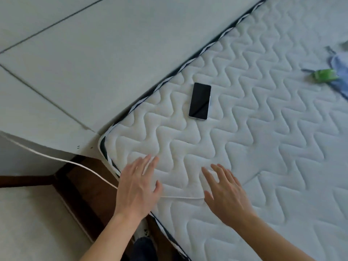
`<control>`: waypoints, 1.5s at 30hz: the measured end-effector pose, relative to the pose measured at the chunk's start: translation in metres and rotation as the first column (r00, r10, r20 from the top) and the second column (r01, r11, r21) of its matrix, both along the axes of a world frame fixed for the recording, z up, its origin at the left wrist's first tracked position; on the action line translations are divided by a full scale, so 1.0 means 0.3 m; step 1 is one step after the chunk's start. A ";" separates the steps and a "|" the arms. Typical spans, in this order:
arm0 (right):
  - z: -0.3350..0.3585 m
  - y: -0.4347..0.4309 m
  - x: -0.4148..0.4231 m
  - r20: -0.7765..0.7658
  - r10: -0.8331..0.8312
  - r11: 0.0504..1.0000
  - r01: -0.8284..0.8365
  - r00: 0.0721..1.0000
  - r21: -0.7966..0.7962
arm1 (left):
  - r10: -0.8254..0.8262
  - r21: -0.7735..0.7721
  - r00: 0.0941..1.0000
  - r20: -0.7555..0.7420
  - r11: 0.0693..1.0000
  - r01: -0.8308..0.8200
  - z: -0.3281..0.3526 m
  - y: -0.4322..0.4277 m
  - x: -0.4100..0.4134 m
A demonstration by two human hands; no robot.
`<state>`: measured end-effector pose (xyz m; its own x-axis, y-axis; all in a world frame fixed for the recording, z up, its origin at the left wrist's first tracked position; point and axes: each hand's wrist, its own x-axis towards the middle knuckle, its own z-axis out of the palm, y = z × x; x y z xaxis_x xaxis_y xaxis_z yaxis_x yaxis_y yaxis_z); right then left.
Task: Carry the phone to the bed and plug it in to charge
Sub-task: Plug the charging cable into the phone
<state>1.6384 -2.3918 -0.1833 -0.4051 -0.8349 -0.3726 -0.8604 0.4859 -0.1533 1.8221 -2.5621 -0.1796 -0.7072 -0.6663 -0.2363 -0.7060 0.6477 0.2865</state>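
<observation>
A quilted white mattress (263, 166) bears a phone (200, 101) and white cable (180, 197).

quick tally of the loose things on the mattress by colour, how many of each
black: 1, the phone, screen up near the mattress corner
white: 1, the charging cable, running from the floor side across the edge between both open hands
green: 1, a small blurred item at the far right
blue: 1, a cloth beside it, cut off by the frame
total: 4

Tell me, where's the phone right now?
In the head view, the phone lies screen up on the white mattress, near its upper edge by the corner, beyond both open hands and apart from the white cable.
</observation>
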 end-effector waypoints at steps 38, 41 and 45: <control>-0.307 0.117 -0.340 0.169 -0.976 0.131 0.989 0.141 -0.066 | -0.697 -0.010 0.695 0.176 0.705 0.709 -0.308 -0.559 -0.983; -0.300 0.064 -0.355 0.234 -0.961 0.126 0.987 0.147 -0.102 | -0.724 0.023 0.668 0.172 0.681 0.732 -0.323 -0.574 -0.991; -0.267 -0.059 -0.350 0.356 -0.886 0.236 0.949 0.299 -0.209 | -0.753 0.037 0.636 0.168 0.650 0.759 -0.342 -0.553 -1.006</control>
